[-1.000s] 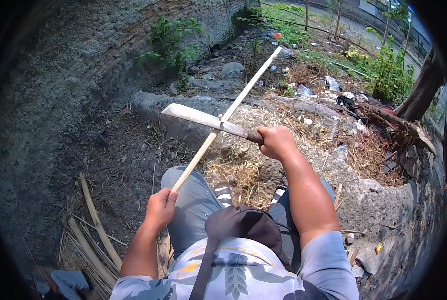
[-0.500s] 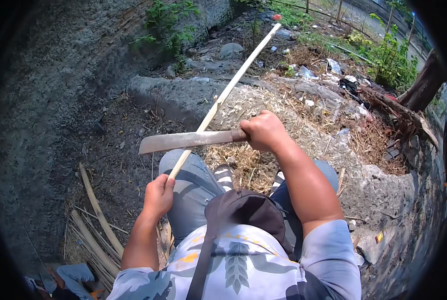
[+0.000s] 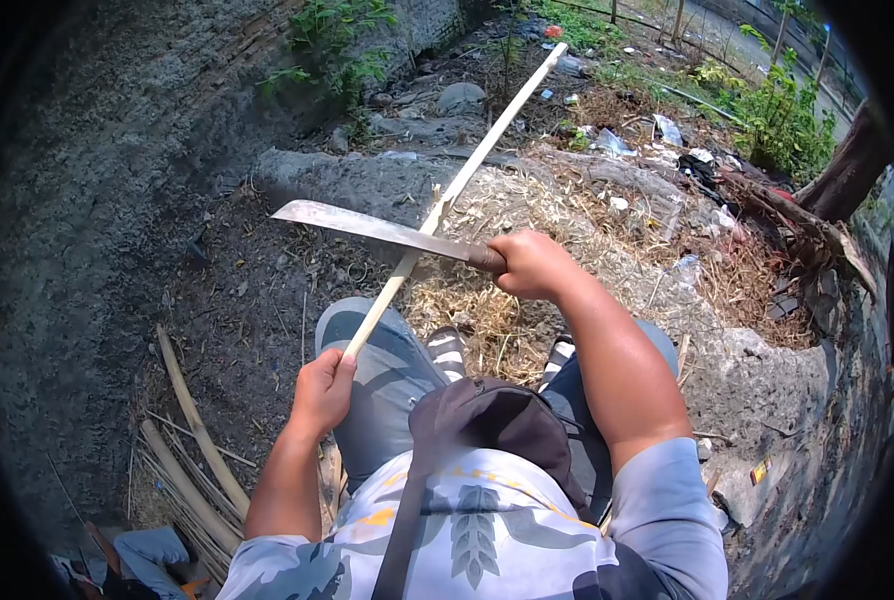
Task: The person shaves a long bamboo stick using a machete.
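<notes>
My left hand (image 3: 325, 390) is closed around the near end of a long pale wooden strip (image 3: 487, 143), which slants away from me to the upper right. A raised sliver stands on the strip a little beyond the blade. In my right hand (image 3: 532, 265) is a machete (image 3: 367, 226), gripped by its dark handle. Its broad blade lies across the strip and points left, with the tip slightly farther from me than the handle. The contact between edge and wood cannot be made out exactly.
Several long curved strips (image 3: 202, 425) lie at lower left. Pale shavings (image 3: 507, 330) cover the ground between my feet and beyond. A rough wall (image 3: 107, 200) rises at left. A tree stump (image 3: 852, 170) stands at right. Part of another person (image 3: 152, 560) shows at bottom left.
The machete has moved forward along the strip, and its tip has swung away from me. The strip and my left hand have shifted slightly right.
</notes>
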### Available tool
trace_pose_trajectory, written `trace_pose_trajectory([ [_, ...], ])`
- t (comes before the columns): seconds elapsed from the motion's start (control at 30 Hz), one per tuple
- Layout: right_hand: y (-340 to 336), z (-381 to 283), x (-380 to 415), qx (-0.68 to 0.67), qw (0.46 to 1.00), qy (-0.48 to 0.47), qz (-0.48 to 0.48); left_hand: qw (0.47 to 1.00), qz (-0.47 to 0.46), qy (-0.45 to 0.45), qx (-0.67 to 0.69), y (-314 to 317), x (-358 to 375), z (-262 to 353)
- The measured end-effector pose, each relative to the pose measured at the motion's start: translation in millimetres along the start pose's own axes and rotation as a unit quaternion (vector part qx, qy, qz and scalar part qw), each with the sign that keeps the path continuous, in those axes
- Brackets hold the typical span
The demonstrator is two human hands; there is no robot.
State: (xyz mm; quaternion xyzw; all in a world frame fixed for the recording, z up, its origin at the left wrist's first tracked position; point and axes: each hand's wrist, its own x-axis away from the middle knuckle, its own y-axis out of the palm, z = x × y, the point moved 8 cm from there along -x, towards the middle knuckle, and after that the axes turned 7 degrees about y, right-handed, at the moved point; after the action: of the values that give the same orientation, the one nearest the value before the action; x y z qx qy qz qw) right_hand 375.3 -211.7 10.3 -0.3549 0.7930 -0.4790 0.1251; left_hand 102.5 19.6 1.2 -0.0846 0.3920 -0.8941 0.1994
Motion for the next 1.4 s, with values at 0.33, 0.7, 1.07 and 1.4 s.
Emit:
trace_pose_trajectory([
  [0.33,-35,71,-11,0.081,0.97,0.13,0.186,0.998,-0.002,0.014,-0.054,-29,15,-7],
  [0.7,-14,39,-9,-0.054,0.987,0.079,0.128,0.999,0.023,0.022,-0.021,-16,7,3],
  [1.07,-17,39,-18,0.082,0.984,0.031,0.156,0.998,-0.029,-0.038,0.041,-12,20,-1],
  [1.4,-1,-16,-1,0.112,0.964,-0.16,0.181,0.995,-0.029,-0.039,0.086,0,15,-8],
])
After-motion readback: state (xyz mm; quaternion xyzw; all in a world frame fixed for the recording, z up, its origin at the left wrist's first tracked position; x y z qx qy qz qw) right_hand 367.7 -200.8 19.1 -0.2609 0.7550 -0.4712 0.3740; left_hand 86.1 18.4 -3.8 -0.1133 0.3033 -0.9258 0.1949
